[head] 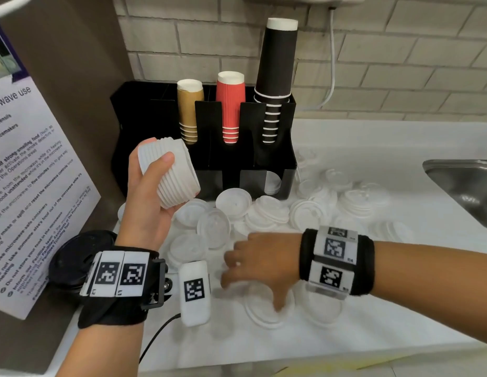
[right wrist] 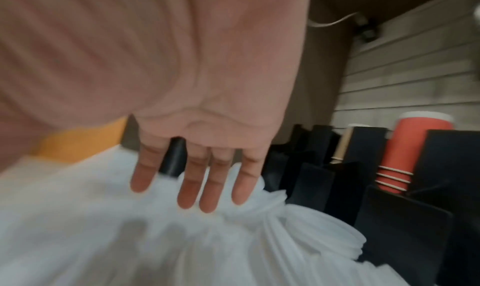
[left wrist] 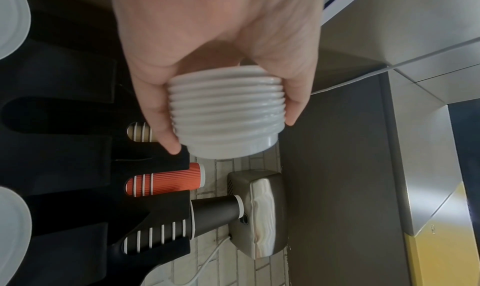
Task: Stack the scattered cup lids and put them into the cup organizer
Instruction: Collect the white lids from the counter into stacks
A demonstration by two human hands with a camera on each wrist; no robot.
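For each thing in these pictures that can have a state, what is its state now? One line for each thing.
left hand: raised, grips the lid stack.
lid stack: nested, tilted, off the counter.
right hand: fingers straight, reaching over the loose lids; blurred.
loose lids: scattered on the counter, some overlapping.
cup organizer: upright, holding three cup stacks.
tan cups: upside down, nested.
red cups: upside down, nested.
black cups: upside down, nested, tallest.

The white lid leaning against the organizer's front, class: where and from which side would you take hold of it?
Take the white lid by its raised top rim, coming from above and the front. It stands tilted against the black organizer, so that edge is free, while neighbouring lids crowd its foot.
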